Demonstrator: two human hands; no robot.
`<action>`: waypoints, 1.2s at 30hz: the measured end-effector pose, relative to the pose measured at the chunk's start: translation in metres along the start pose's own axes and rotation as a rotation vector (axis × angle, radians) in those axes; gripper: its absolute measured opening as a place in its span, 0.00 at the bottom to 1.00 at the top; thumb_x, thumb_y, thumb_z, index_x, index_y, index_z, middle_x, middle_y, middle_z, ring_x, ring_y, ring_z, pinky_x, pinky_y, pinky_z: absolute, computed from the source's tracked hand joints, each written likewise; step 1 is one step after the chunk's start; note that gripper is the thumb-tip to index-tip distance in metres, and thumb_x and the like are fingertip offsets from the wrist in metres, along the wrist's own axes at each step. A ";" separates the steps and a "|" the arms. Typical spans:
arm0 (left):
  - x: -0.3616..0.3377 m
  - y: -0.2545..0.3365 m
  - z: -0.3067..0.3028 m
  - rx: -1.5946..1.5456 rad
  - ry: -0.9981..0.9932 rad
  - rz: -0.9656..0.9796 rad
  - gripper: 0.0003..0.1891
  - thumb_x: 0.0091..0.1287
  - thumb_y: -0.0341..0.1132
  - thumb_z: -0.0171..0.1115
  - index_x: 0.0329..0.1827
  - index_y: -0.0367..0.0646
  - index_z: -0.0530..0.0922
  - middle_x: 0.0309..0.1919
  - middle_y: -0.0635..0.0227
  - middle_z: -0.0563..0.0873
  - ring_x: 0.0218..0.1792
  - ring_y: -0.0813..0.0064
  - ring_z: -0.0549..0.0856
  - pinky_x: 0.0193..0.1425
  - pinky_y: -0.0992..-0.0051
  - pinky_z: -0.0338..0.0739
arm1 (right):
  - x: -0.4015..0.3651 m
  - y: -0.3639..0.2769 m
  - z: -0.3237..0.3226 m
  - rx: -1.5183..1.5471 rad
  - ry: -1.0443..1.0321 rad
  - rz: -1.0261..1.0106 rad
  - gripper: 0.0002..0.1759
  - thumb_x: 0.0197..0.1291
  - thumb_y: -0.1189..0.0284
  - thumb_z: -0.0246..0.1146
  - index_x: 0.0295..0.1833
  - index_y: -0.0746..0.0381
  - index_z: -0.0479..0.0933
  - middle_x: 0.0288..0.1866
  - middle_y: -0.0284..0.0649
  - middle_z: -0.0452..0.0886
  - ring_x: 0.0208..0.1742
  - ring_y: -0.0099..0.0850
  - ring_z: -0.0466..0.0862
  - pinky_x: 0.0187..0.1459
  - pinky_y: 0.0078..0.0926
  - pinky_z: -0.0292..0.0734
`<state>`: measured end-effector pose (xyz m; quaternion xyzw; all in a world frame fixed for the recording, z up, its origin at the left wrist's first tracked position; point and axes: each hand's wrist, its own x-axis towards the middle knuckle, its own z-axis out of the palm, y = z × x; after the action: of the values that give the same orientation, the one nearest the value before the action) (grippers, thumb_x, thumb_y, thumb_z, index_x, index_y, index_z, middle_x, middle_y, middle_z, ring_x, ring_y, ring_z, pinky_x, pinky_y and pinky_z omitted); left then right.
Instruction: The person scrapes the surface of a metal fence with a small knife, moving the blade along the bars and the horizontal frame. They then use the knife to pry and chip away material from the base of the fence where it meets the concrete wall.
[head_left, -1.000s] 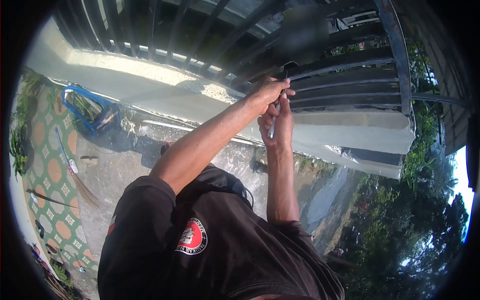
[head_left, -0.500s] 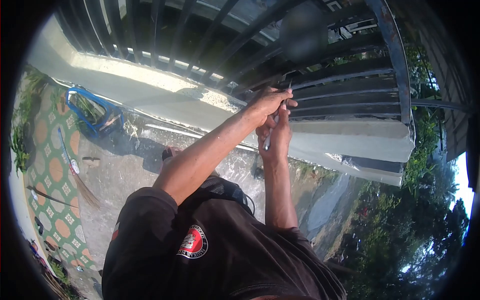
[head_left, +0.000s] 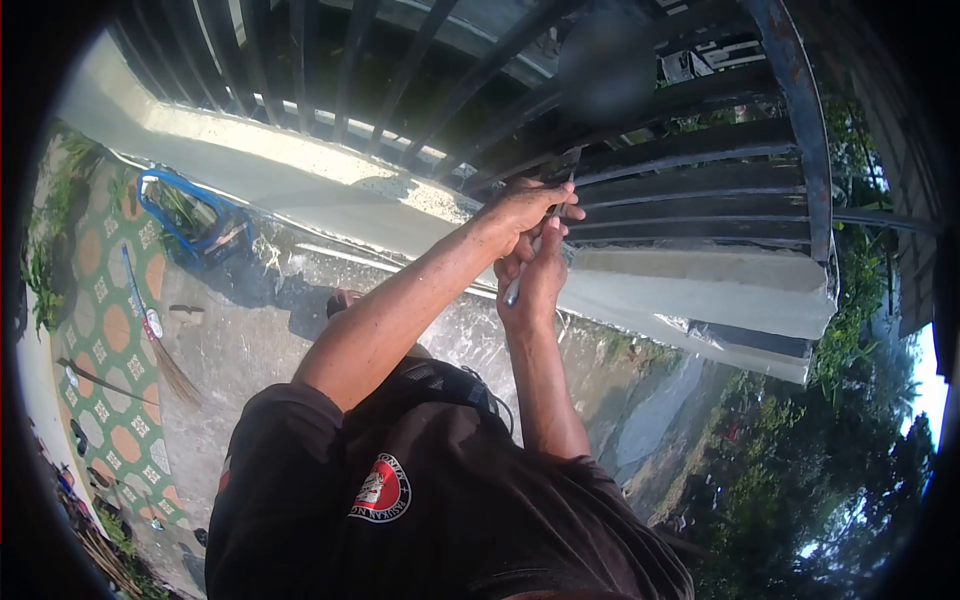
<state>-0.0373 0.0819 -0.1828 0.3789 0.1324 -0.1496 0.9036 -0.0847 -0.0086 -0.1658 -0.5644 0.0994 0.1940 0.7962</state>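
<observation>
A slim knife-like tool slants upward through both hands, its pale rounded handle end below and a thin pointed metal blade above. My right hand is closed around the handle, thumb laid along it. Just above, my left hand is closed with its fingertips pinched at the blade, and the other fingers curl beside the right thumb. The blade tip overlaps the dark metal fence bars in this view. Part of the tool is hidden by the fingers.
A low pale wall carries the fence. A rusty post stands at the right. On the left are a blue frame, a broom and a long curved blade on patterned tiles. Plants grow at lower right.
Both hands have shifted slightly left in the view with the tool still held between them. More of the blade shows above the left fingertips. The whole scene has moved a little with the camera.
</observation>
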 end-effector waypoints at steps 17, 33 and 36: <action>-0.001 0.010 0.006 -0.052 -0.011 -0.019 0.22 0.70 0.52 0.62 0.55 0.43 0.81 0.44 0.71 0.89 0.37 0.81 0.80 0.27 0.81 0.79 | 0.002 -0.005 0.007 0.031 -0.040 -0.037 0.18 0.76 0.52 0.45 0.40 0.55 0.64 0.20 0.28 0.62 0.14 0.21 0.63 0.15 0.20 0.59; -0.007 0.009 0.022 0.089 0.076 0.113 0.23 0.72 0.53 0.58 0.55 0.42 0.80 0.47 0.68 0.88 0.39 0.76 0.82 0.25 0.73 0.78 | -0.004 -0.024 0.002 0.050 -0.114 -0.062 0.18 0.76 0.52 0.47 0.39 0.55 0.66 0.19 0.26 0.63 0.15 0.20 0.64 0.16 0.20 0.59; 0.026 -0.019 -0.009 0.057 0.138 0.033 0.23 0.72 0.54 0.58 0.56 0.43 0.80 0.47 0.69 0.88 0.39 0.76 0.82 0.24 0.72 0.78 | 0.024 0.007 -0.017 0.046 -0.006 0.142 0.19 0.75 0.52 0.48 0.39 0.55 0.66 0.19 0.26 0.64 0.15 0.20 0.65 0.16 0.20 0.59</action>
<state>-0.0217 0.0714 -0.2098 0.4161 0.1837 -0.1118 0.8835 -0.0649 -0.0177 -0.1872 -0.5367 0.1412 0.2492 0.7937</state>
